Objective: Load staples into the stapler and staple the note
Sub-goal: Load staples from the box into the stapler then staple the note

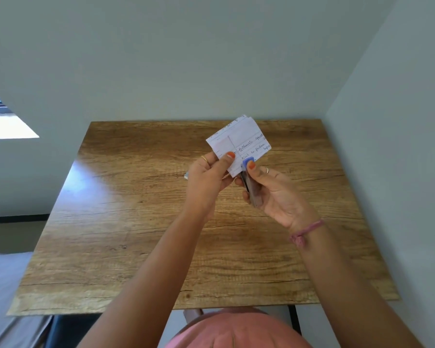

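Above the table (136,222), right of centre, the left hand (206,177) is pinching the note (239,141) while the right hand (274,194) is gripping the stapler (249,177) at its lower edge. A small box (186,176) is peeking out behind the left hand, mostly hidden.

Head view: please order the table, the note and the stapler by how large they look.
1. table
2. note
3. stapler, partly hidden by the right hand, so its full size is unsure.

Worn items, head view.
Left hand (207,175): gold ring, orange nail polish. Right hand (274,190): silver ring, orange nail polish; pink thread bracelet (305,232) at wrist. Pink garment (236,330) at bottom centre. Forearms bare.
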